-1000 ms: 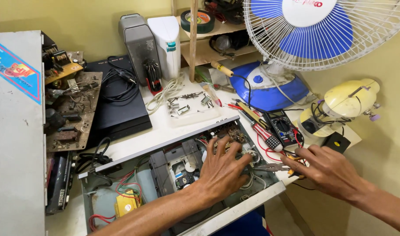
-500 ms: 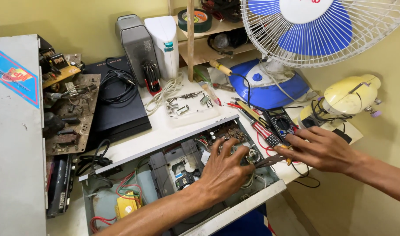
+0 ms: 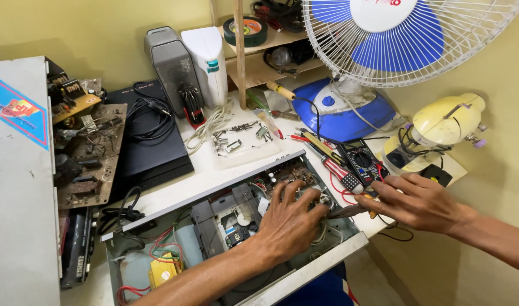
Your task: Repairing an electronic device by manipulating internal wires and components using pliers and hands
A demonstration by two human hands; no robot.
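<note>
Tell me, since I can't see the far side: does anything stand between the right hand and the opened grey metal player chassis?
Nothing separate: the right hand already reaches the opened grey metal player chassis edge, beside the left hand.

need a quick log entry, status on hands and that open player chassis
Left hand down inside open chassis, fingers on the wiring. Right hand at chassis edge, gripping a thin dark tool. Multimeter and red leads crowd the right side.

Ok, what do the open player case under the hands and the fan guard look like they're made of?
The open player case looks like thin sheet metal with a dull grey finish, judging by its folded, sharp-edged rim. The fan guard looks like white-coated wire: thin, evenly spaced spokes. The coating could be paint or plastic; I cannot tell.
</note>
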